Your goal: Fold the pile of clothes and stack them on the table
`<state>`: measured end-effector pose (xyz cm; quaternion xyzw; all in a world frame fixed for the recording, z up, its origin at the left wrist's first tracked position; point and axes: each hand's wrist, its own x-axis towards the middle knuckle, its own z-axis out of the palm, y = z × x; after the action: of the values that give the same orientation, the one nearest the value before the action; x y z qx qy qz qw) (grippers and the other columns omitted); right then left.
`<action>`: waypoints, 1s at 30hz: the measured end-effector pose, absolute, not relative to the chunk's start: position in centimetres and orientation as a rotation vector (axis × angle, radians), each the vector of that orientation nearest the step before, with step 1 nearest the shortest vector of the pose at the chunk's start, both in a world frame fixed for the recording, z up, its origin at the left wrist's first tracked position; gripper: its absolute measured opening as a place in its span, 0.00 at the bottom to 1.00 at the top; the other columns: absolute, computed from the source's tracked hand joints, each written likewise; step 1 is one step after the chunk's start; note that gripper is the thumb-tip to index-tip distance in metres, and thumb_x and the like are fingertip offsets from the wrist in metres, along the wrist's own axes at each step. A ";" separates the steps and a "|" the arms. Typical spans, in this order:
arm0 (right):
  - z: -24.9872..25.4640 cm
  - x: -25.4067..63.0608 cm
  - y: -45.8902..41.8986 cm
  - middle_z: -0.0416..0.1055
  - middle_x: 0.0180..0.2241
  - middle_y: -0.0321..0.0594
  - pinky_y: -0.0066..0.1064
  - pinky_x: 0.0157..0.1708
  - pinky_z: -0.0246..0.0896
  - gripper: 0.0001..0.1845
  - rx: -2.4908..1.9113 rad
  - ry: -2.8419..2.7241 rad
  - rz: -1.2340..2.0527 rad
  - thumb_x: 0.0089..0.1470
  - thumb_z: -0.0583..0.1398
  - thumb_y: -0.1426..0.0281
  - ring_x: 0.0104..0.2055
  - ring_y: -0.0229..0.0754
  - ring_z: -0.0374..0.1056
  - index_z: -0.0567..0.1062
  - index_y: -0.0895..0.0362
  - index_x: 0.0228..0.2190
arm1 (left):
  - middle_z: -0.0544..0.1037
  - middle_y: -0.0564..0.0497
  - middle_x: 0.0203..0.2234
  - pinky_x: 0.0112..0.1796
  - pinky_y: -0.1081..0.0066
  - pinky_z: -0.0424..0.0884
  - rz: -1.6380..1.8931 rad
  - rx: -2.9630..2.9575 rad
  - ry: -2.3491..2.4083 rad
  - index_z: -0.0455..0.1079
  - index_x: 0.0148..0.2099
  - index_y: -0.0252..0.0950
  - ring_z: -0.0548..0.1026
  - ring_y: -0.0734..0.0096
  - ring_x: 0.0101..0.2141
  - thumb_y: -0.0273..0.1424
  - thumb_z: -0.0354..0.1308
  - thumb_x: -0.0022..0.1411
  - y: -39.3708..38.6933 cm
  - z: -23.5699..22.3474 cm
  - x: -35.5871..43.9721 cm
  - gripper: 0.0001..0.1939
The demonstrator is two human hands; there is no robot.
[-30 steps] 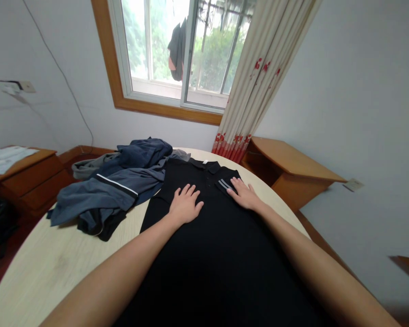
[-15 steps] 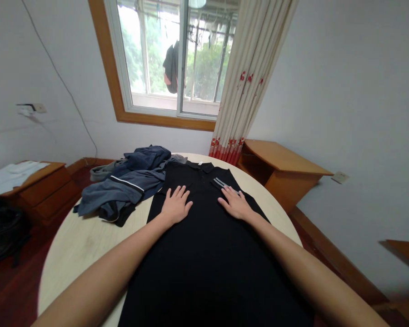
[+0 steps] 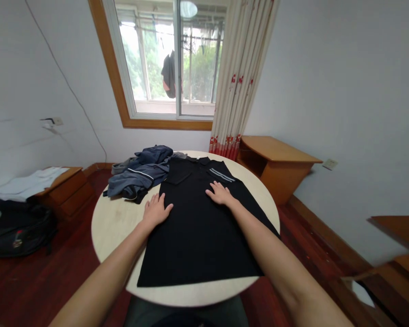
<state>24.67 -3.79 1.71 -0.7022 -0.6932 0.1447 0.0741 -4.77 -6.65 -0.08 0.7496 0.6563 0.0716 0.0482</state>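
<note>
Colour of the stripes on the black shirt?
The stripes are grey, best seen in the head view.

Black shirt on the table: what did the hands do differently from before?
The left hand moved from the front of the black shirt out to its left edge. The right hand came off the striped cuff, back toward the person. Neither grips anything. The shirt still lies flat beside the clothes pile.

Your left hand (image 3: 156,210) lies with fingers spread over the left edge of the black polo shirt (image 3: 201,240), and your right hand (image 3: 220,194) rests on its front, just below the sleeve with two grey stripes (image 3: 221,174). The shirt is spread on the round table (image 3: 114,222), collar (image 3: 202,160) toward the window (image 3: 170,81), beside a rumpled clothes pile (image 3: 139,172).
</note>
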 end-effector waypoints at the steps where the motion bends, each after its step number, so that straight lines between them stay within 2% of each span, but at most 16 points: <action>1: 1.4 24.4 -4.0 0.38 0.70 0.47 0.56 0.65 0.36 0.37 -2.107 -2.065 0.439 0.64 0.46 0.50 0.72 0.52 0.35 0.52 0.56 0.67 | 0.53 0.34 0.67 0.62 0.50 0.51 0.223 2.294 1.989 0.53 0.69 0.30 0.51 0.50 0.67 0.46 0.44 0.69 -7.5 -0.1 -4.8 0.34; 4: 0.3 24.2 -4.7 0.43 0.70 0.47 0.53 0.66 0.34 0.34 -2.074 -2.037 0.349 0.65 0.45 0.52 0.71 0.50 0.38 0.56 0.57 0.65 | 0.52 0.36 0.68 0.62 0.51 0.50 0.218 2.367 1.958 0.56 0.68 0.33 0.50 0.52 0.67 0.45 0.43 0.70 -10.2 -0.4 -5.1 0.31; 8: -0.8 24.5 -5.6 0.50 0.68 0.45 0.47 0.67 0.34 0.30 -2.012 -2.009 0.209 0.66 0.46 0.55 0.70 0.47 0.42 0.62 0.56 0.62 | 0.52 0.38 0.68 0.62 0.49 0.49 0.212 2.405 1.997 0.56 0.68 0.35 0.50 0.54 0.67 0.44 0.41 0.71 -13.3 -0.8 -5.5 0.30; 11: -0.8 24.7 -5.9 0.52 0.67 0.45 0.46 0.67 0.35 0.29 -2.002 -2.006 0.199 0.65 0.47 0.56 0.70 0.47 0.44 0.64 0.55 0.61 | 0.56 0.36 0.66 0.61 0.48 0.52 0.217 2.356 2.098 0.56 0.68 0.33 0.53 0.51 0.66 0.44 0.41 0.71 -14.7 -0.2 -5.4 0.31; 14: -0.6 24.7 -5.9 0.53 0.67 0.45 0.47 0.66 0.37 0.28 -1.997 -2.003 0.194 0.65 0.48 0.56 0.69 0.47 0.46 0.65 0.55 0.61 | 0.67 0.33 0.59 0.54 0.54 0.63 0.242 2.307 2.129 0.56 0.67 0.31 0.65 0.48 0.59 0.44 0.46 0.68 -15.0 1.0 -4.9 0.32; 16: -0.6 24.8 -5.9 0.54 0.67 0.46 0.47 0.66 0.38 0.28 -1.989 -2.001 0.192 0.65 0.49 0.57 0.69 0.48 0.46 0.66 0.56 0.60 | 0.71 0.33 0.54 0.50 0.58 0.67 0.258 2.224 2.096 0.54 0.68 0.31 0.71 0.49 0.53 0.42 0.51 0.66 -14.7 1.9 -4.7 0.33; 19: -0.7 25.0 -5.8 0.54 0.67 0.46 0.47 0.66 0.38 0.27 -1.967 -2.010 0.196 0.64 0.50 0.57 0.69 0.48 0.47 0.66 0.56 0.60 | 0.72 0.33 0.54 0.49 0.61 0.68 0.268 2.033 2.021 0.50 0.69 0.30 0.73 0.51 0.52 0.37 0.56 0.63 -13.9 2.8 -4.8 0.37; 22: -0.8 25.3 -5.8 0.55 0.66 0.46 0.47 0.66 0.38 0.27 -1.945 -2.016 0.211 0.64 0.51 0.58 0.69 0.47 0.47 0.67 0.56 0.59 | 0.72 0.33 0.55 0.50 0.64 0.68 0.302 1.893 1.896 0.51 0.68 0.30 0.73 0.54 0.53 0.34 0.61 0.60 -13.4 3.1 -5.3 0.38; 27: -0.9 25.6 -5.6 0.55 0.66 0.45 0.47 0.66 0.38 0.27 -1.936 -2.012 0.230 0.63 0.52 0.57 0.69 0.47 0.48 0.67 0.55 0.59 | 0.77 0.41 0.46 0.46 0.67 0.70 0.442 1.918 1.753 0.55 0.66 0.32 0.77 0.59 0.45 0.29 0.61 0.56 -14.2 4.9 -4.8 0.37; 30: -0.8 25.7 -5.6 0.55 0.66 0.45 0.47 0.66 0.38 0.26 -1.923 -2.010 0.241 0.63 0.52 0.57 0.69 0.48 0.48 0.68 0.54 0.59 | 0.76 0.48 0.39 0.41 0.69 0.70 0.483 2.012 1.646 0.56 0.65 0.34 0.77 0.63 0.38 0.27 0.59 0.56 -14.8 6.6 -2.8 0.35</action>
<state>25.72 -5.60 -0.85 -0.6783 -0.7089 0.0851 0.1737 -2.78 -14.84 6.56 0.7375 0.6033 0.1772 0.2464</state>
